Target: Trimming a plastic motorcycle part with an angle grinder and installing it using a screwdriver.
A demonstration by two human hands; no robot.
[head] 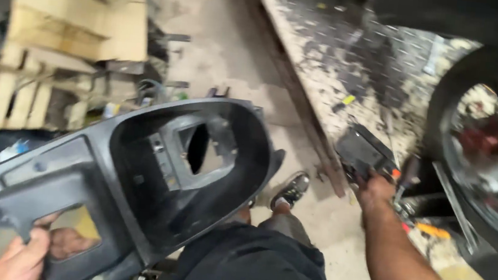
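Two hands, partly cut off. Left hand [23, 258], cropped at the lower edge, grips a black plastic tub [136, 172], fingers showing through its cutout. Right hand [376, 187] curls onto a blurred black box [362, 152] on the ramp [342, 51]; fingertips hidden. Wheel [491, 151] cropped right.

Dim, flat workshop light; heavy motion blur throughout, worst on the wheel [491, 151] at right.
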